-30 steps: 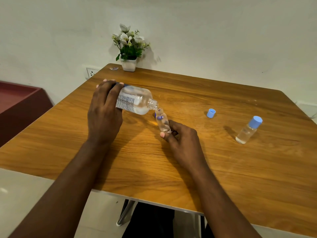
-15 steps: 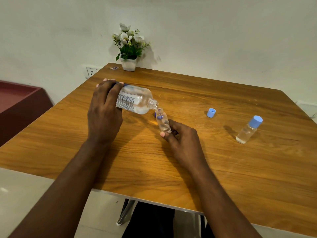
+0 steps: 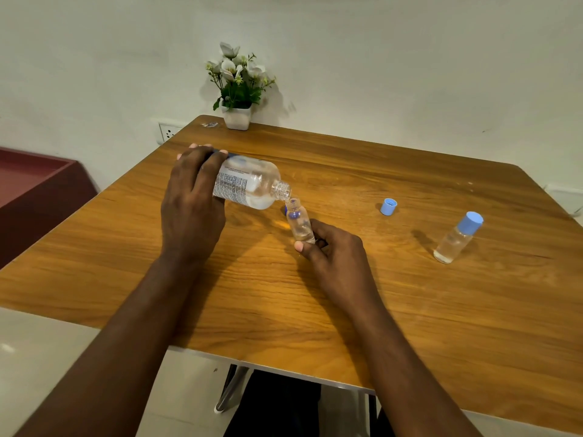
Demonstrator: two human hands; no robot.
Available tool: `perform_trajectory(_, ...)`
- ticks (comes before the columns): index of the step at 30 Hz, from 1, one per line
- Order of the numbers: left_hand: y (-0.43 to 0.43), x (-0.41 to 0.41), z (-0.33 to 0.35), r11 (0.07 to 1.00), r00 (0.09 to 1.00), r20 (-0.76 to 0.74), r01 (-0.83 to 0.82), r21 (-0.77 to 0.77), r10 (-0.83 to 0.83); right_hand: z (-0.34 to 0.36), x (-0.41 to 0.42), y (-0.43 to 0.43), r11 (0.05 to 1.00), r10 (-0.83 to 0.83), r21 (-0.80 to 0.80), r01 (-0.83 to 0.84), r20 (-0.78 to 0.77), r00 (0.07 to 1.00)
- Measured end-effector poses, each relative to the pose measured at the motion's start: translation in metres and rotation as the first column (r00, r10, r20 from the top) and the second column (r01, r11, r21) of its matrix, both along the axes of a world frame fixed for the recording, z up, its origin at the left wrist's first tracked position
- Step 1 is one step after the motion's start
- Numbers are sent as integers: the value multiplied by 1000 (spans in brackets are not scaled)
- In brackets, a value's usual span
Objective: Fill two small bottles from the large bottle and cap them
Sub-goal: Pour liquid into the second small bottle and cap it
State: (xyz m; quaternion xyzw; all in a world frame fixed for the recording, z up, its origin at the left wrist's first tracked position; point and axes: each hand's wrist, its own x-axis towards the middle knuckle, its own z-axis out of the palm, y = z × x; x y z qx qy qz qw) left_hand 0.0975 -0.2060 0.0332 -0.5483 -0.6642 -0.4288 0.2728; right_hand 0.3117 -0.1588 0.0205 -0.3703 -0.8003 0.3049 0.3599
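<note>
My left hand [image 3: 192,206] grips the large clear bottle [image 3: 252,184], tipped almost flat with its open neck pointing right. The neck sits just above the mouth of a small open bottle [image 3: 299,222], which my right hand [image 3: 334,257] holds by its base, tilted slightly left, over the wooden table [image 3: 347,294]. A dark blue cap [image 3: 286,210] shows partly behind that small bottle. A loose light-blue cap [image 3: 388,206] lies on the table to the right. Further right stands a second small bottle [image 3: 454,239], capped in light blue and holding clear liquid.
A white pot of flowers [image 3: 236,89] stands at the table's far edge by the wall. A wall socket [image 3: 168,132] is at the left, above a dark red cabinet [image 3: 34,190]. A chair leg [image 3: 232,389] shows under the near edge.
</note>
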Motion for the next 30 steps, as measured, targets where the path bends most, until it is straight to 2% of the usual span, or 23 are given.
perform_trajectory(30, 0, -1, 0, 1000, 1000, -5, 10, 13, -10, -2, 0, 0, 1000, -5, -9, 5, -7, 1000)
